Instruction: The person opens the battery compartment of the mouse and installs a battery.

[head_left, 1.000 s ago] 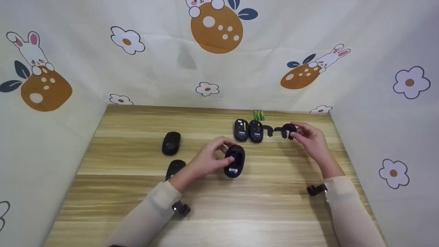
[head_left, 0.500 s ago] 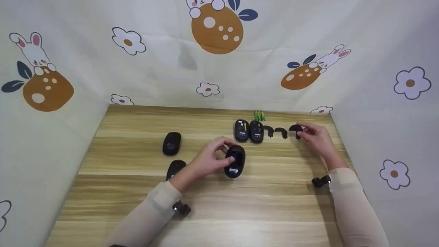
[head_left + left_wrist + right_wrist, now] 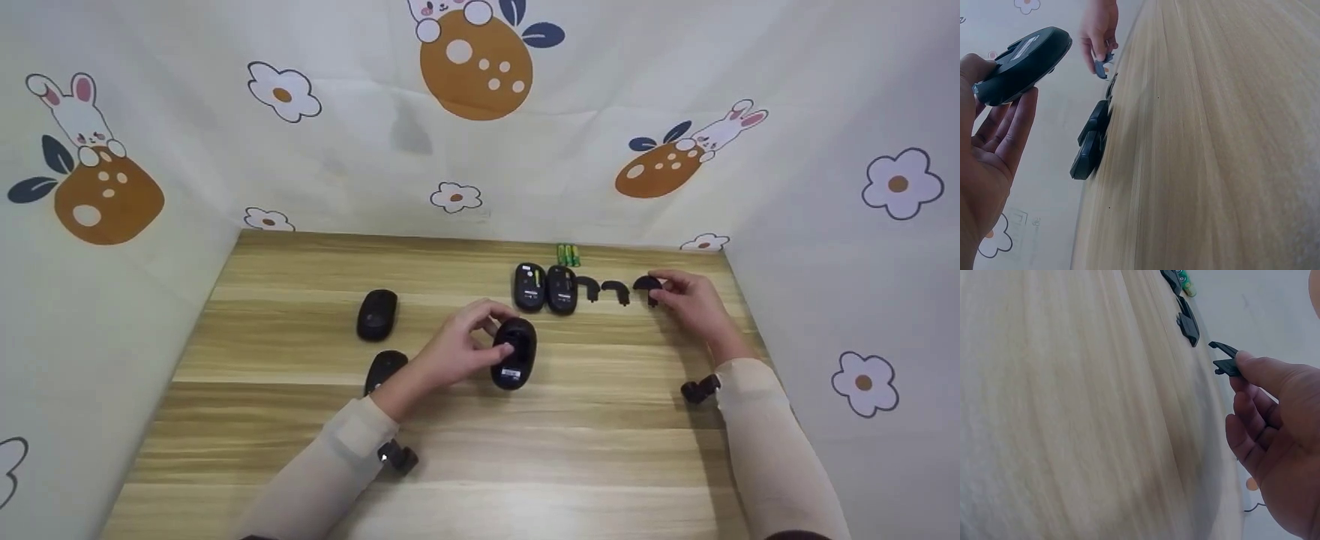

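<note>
My left hand [image 3: 463,341] grips a black computer mouse [image 3: 523,369] with its underside toward the head camera. The thumb lies over the open battery recess. In the left wrist view, this mouse [image 3: 1027,62] is held up off the table. Between thumb and fingers, my right hand [image 3: 694,304] pinches a black battery cover [image 3: 645,283] with a narrow tab. The right wrist view has the cover [image 3: 1225,367] raised above the wood. Two similar covers, a left one [image 3: 589,287] and a right one [image 3: 616,291], lie just left of that hand.
Two mice, one [image 3: 529,288] beside another [image 3: 562,291], lie underside up at the back. Several green batteries [image 3: 568,255] sit behind them. On the left are a black mouse [image 3: 376,315] and another [image 3: 385,370], partly behind my left arm. Patterned cloth walls [image 3: 337,165] surround the table.
My right hand has moved right with the pinched battery cover, drawing it apart from the two covers on the table. My left hand and its mouse have stayed in place.
</note>
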### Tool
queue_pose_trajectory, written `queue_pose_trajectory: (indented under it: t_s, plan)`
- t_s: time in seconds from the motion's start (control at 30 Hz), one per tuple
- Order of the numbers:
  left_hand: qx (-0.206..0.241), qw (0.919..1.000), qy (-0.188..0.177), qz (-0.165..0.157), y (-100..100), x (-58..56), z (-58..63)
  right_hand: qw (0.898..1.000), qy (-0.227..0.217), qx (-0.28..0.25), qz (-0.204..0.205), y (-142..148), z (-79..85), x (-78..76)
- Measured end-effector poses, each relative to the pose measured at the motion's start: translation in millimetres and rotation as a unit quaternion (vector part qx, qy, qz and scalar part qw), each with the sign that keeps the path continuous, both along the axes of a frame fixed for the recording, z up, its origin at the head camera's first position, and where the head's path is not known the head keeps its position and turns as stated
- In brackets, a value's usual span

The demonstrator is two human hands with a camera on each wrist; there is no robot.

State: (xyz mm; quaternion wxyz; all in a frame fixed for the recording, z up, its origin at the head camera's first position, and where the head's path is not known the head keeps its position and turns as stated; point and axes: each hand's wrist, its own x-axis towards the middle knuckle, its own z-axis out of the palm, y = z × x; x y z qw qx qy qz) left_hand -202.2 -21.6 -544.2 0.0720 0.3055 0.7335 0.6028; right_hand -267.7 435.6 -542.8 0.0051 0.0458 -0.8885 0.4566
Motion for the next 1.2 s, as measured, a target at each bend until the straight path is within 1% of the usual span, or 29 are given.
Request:
queue_pose_trajectory:
  t_s: [0.07, 0.17, 0.27, 0.53, 0.77, 1.0, 1.2]
  plan:
    - [0.000, 1.0000, -0.002, 0.000, 0.1, 0.5, 0.5, 1.000, 0.001, 0.003, 0.002, 7.3, -13.7, -7.2]
    - [-0.002, 1.0000, -0.005, 0.003, -0.1, 1.1, 0.8, 1.000, 0.000, 0.009, 0.008, 16.1, -29.0, -15.2]
    - [-0.003, 1.0000, -0.009, 0.003, -0.3, 1.1, 1.0, 1.000, -0.004, 0.010, 0.012, 20.6, -35.8, -18.9]
    - [0.000, 0.9999, -0.012, 0.003, -1.0, 0.7, 0.4, 0.999, -0.002, 0.042, 0.017, 20.7, -38.1, -20.9]
    - [-0.003, 1.0000, -0.008, 0.003, -1.0, 1.0, 1.3, 0.999, -0.006, 0.044, 0.013, 20.9, -39.4, -20.7]
    - [-0.009, 0.9999, -0.003, 0.008, -1.8, 1.2, 1.2, 0.999, 0.001, 0.045, 0.009, 20.2, -39.8, -21.5]
    - [-0.008, 0.9999, -0.006, 0.009, -2.3, 0.8, 1.8, 0.998, 0.003, 0.059, 0.003, 20.7, -41.3, -22.2]
